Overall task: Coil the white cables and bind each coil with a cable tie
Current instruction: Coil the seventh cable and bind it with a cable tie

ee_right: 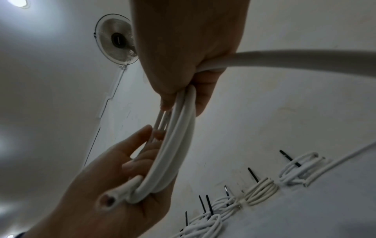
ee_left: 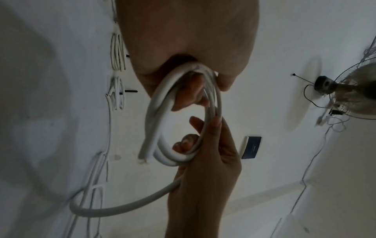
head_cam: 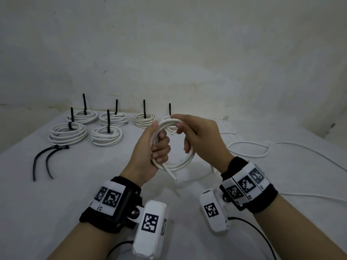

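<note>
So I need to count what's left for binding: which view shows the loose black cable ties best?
The head view: two loose cable ties lie unused on the table, left of the left hand. Neither wrist view shows them; the right wrist view catches only ties already binding finished coils.

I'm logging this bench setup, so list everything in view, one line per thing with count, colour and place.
Bound coils: six, white, each with a black tie sticking up, far left of the table, the sixth partly hidden behind the hands.
Spare cable ties: two, black, lying loose on the table in front of the coils.
Coil in progress: one, white, held above the table between both hands.
Loose cable: white, count unclear, trailing over the table's right side.
Table: one, whitish.
Fan: one, on the wall.
Wrist cameras: two, white, on black bands.
Left hand: grips the coil.
Right hand: holds the coil's far side.
</note>
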Available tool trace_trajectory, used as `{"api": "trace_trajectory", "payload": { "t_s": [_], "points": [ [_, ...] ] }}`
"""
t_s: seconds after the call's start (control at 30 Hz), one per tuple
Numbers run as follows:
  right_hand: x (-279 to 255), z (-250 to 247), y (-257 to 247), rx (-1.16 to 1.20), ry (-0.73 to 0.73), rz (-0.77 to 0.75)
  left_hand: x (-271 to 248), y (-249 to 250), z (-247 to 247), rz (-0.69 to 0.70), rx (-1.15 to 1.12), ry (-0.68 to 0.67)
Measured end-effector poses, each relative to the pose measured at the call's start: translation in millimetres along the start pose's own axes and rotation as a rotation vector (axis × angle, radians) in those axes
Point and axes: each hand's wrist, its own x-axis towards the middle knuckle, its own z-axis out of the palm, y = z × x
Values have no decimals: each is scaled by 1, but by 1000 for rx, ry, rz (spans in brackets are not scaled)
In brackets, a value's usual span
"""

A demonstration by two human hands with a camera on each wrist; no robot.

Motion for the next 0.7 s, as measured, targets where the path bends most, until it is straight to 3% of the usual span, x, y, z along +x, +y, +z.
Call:
{"api": "trace_trajectory", "payload": {
  "t_s": [0.2, 0.33, 0.57, 0.7],
  "points": [
    [-13, -9, 8, 65, -141, 127, 2, 6, -5, 105, -80, 150],
    [-26, -37, 30, -81, -234, 154, 6, 19, -17, 175, -166, 222],
    [-35, -73, 46, -191, -217, 142, 10, 23, -23, 235, -241, 249],
    [-36, -68, 44, -420, -455, 84, 12, 22, -27, 278, -237, 272]
  ]
}}
